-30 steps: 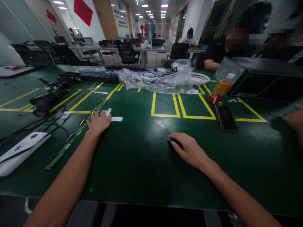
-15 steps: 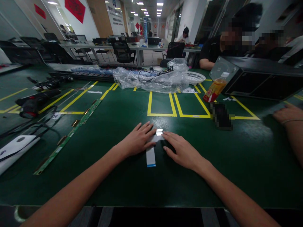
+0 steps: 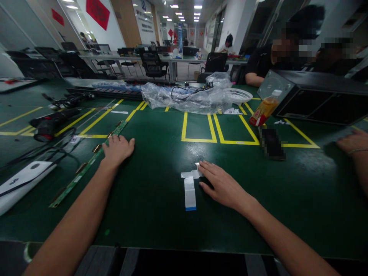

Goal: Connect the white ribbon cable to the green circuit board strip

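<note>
A white flat ribbon cable (image 3: 189, 191) with a blue end lies folded into an angle on the green table. My right hand (image 3: 222, 184) rests at the cable's upper right end, fingers stretched out and fingertips on it. To the left, a long narrow green circuit board (image 3: 87, 168) with gold-coloured connectors lies slantwise. My left hand (image 3: 117, 149) is over the upper part of that board, fingers apart and thumb pointing away to the right. Whether its fingertips press on the board is hard to see.
A white device (image 3: 27, 180) with black cables lies left. Crumpled clear plastic (image 3: 186, 99), a white basket (image 3: 238, 95), a drink bottle (image 3: 265, 108), a dark blurred object (image 3: 272, 142) and a black case (image 3: 319, 96) stand further back. Another person's hand (image 3: 355, 142) rests at right.
My left hand has left the ribbon cable and moved left to the circuit board. My right hand stays at the cable, whose folded shape now shows more. The view has shifted slightly.
</note>
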`<control>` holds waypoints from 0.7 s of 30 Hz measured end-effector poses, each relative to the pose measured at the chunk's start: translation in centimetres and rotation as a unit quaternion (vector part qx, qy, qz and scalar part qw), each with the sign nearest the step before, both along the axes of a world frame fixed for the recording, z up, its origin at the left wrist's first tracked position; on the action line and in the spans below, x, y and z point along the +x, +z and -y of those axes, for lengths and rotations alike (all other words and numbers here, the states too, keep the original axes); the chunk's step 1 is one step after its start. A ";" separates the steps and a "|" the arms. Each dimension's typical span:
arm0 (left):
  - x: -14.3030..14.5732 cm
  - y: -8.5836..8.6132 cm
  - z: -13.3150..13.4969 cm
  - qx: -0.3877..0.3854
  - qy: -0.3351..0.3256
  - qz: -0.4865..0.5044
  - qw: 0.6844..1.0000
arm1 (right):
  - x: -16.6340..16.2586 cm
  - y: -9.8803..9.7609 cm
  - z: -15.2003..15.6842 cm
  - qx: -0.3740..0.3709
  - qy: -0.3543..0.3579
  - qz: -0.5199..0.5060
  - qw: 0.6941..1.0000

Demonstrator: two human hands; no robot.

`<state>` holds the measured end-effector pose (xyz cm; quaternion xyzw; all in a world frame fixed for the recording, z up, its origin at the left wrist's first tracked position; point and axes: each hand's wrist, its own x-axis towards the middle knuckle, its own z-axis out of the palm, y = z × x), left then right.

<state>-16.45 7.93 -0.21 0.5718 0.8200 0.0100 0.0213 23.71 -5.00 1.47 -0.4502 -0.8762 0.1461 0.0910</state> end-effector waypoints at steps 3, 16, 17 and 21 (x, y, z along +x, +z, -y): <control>-1.8 0.1 -0.3 -0.007 0.046 0.017 0.999 | 0.0 0.0 0.0 -0.010 0.001 -0.005 1.000; 5.6 -0.4 1.1 -0.020 -0.281 0.029 0.959 | -0.2 0.2 0.2 -0.005 -0.003 0.001 1.000; 7.7 -0.3 2.1 -0.024 -0.346 0.043 0.937 | -0.4 0.2 0.4 0.001 -0.002 0.005 1.000; 14.4 0.4 6.2 -0.029 -0.511 0.074 0.856 | -1.3 0.1 1.1 0.022 -0.006 0.016 1.000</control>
